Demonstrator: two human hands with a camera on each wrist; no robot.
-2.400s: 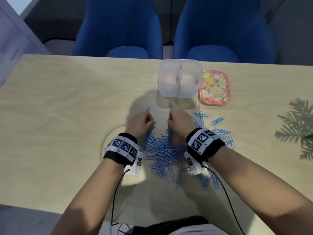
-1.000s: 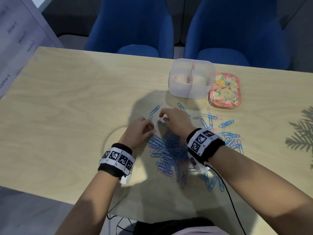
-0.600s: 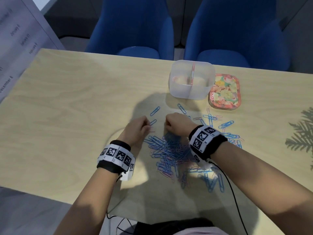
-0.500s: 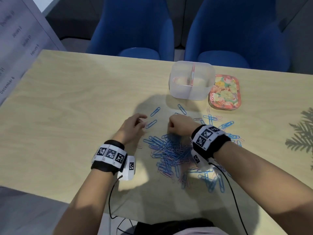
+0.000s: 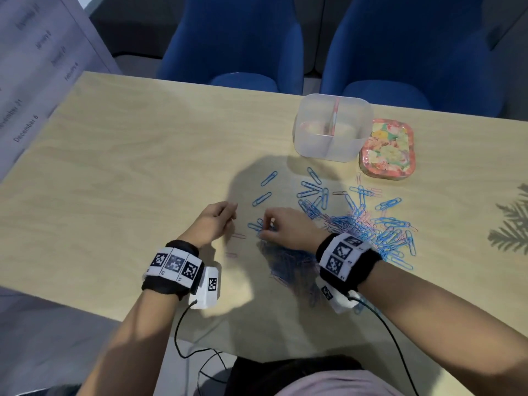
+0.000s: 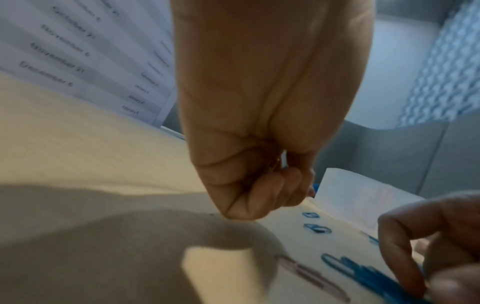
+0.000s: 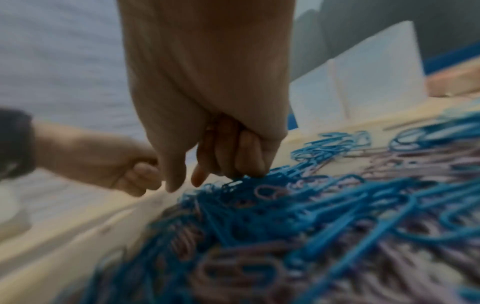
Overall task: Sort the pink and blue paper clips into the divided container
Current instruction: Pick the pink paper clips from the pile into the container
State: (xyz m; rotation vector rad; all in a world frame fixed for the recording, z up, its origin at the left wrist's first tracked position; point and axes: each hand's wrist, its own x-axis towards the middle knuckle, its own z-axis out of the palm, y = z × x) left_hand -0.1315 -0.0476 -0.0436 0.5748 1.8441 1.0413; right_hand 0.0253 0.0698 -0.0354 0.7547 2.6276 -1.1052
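A pile of blue and pink paper clips (image 5: pixel 357 227) spreads over the wooden table, with several loose blue ones toward the clear divided container (image 5: pixel 333 127) at the back. My right hand (image 5: pixel 267 228) sits at the pile's left edge, fingers curled, pinching blue clips; the right wrist view shows its fingertips (image 7: pixel 249 170) down in the blue tangle (image 7: pixel 311 216). My left hand (image 5: pixel 230 215) is a closed fist just left of it, and thin pinkish clips seem tucked in its palm (image 6: pixel 275 164). Two pink clips (image 5: pixel 238 236) lie beside that hand.
A floral lid (image 5: pixel 385 150) lies right of the container. Two blue chairs (image 5: pixel 234 38) stand behind the table. A printed sheet (image 5: pixel 37 67) hangs at the left. The table's near edge (image 5: pixel 143 321) is under my wrists.
My left hand drew back to the left and curled into a fist beside the two pink clips. My right hand moved left and toward me along the pile's edge.
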